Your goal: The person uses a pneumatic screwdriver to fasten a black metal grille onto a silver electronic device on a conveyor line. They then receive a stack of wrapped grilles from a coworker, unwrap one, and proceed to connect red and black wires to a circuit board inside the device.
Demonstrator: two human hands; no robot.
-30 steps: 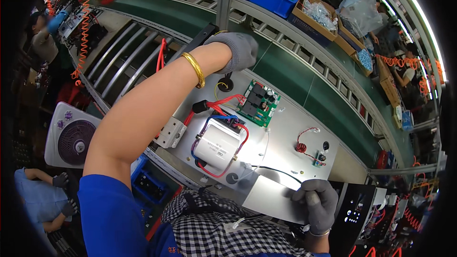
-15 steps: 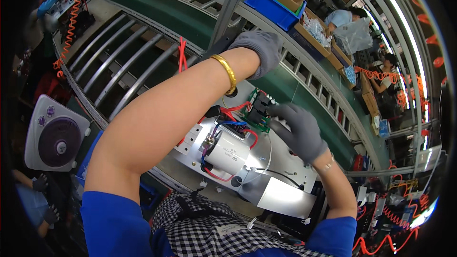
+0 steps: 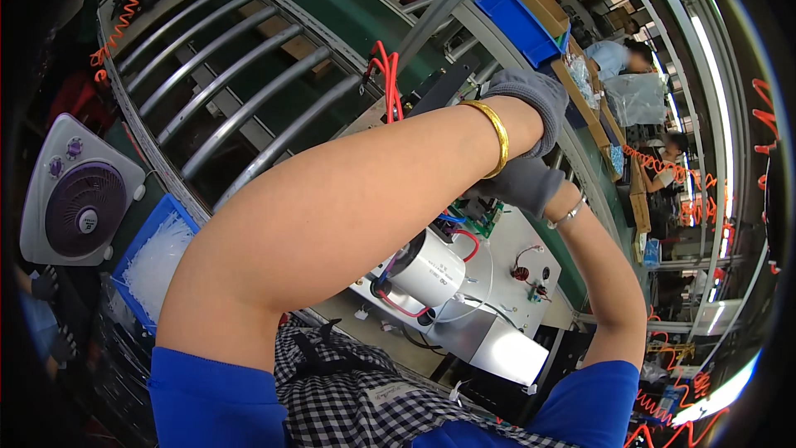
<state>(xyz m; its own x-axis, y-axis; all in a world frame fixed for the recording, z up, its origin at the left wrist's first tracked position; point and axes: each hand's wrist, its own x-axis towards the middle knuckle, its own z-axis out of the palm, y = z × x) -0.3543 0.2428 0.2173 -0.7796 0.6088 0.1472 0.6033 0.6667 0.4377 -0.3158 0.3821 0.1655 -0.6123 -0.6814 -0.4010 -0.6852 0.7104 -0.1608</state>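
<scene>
Both hands wear grey gloves and nearly meet above the far side of a metal assembly plate point(image 3: 507, 259). My left forearm reaches across the view; a gold bangle circles its wrist. The fingers of my left hand point(image 3: 531, 98) are turned away and hidden. Just below it is my right hand point(image 3: 524, 184), its fingers covered by my left wrist. On the plate sit a white cylinder point(image 3: 433, 269) with red and blue wires and a green circuit board point(image 3: 481, 217) with black parts, partly hidden by my arm. Whether either hand holds anything is hidden.
A roller conveyor point(image 3: 240, 75) lies to the left, with red wires point(image 3: 388, 83) upright at its end. A white box fan point(image 3: 81, 191) and a blue bin point(image 3: 166, 259) of pale strips stand nearer. At the far right are a blue crate point(image 3: 518, 18) and cartons.
My left hand has moved right. My right hand has moved up and left from beside the circuit board to under my left wrist. The whole view has shifted, showing more of the blue bin.
</scene>
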